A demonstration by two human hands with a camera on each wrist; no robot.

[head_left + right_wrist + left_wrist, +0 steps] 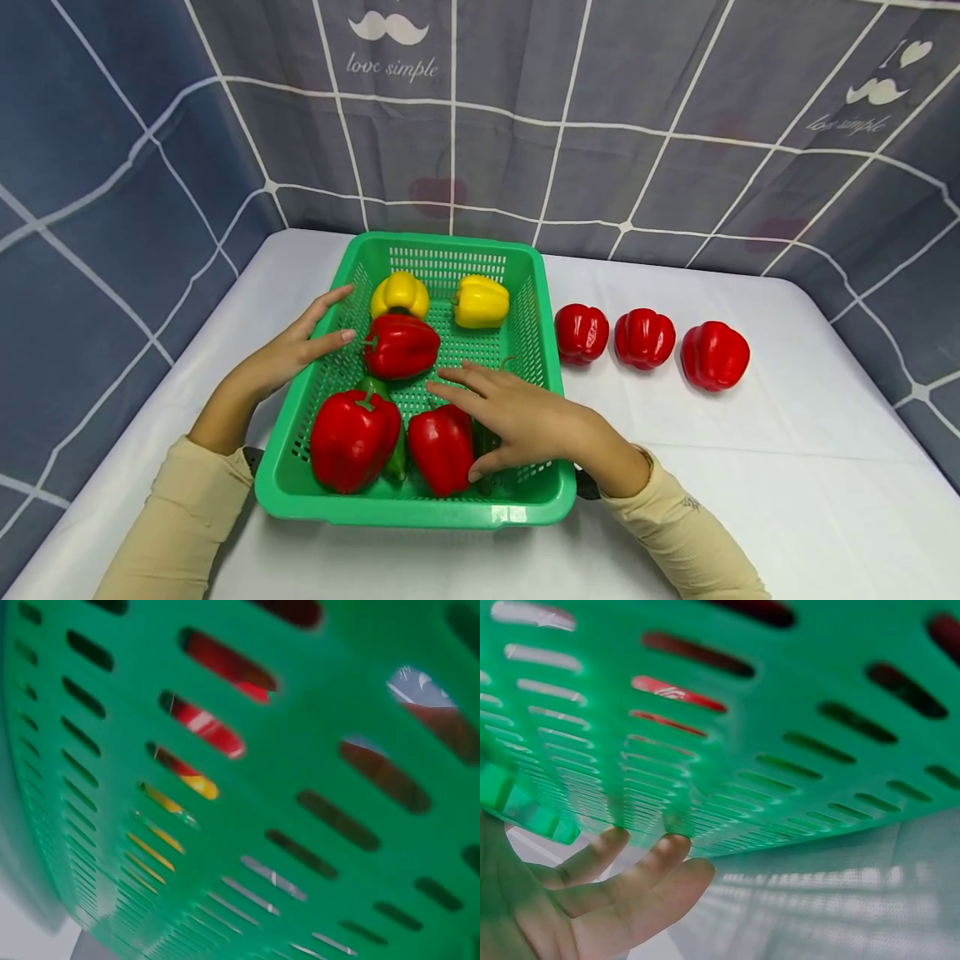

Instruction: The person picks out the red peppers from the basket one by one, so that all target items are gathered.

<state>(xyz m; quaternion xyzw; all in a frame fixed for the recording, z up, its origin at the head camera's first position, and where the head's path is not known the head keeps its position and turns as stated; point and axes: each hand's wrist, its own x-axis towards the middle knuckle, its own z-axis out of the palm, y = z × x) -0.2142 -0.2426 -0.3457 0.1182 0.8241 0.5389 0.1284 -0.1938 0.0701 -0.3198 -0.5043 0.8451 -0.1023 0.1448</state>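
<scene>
Head view looks down on the basket (412, 510); wrist views closely face its sides, seemingly from outside.

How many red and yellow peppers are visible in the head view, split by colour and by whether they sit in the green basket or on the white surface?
Red peppers in the green basket: 3
Red peppers on the white surface: 3
Yellow peppers in the green basket: 2
Total: 8

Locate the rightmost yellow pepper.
In the head view, this yellow pepper lies in the green basket near its far wall, right of the other yellow pepper.
</scene>
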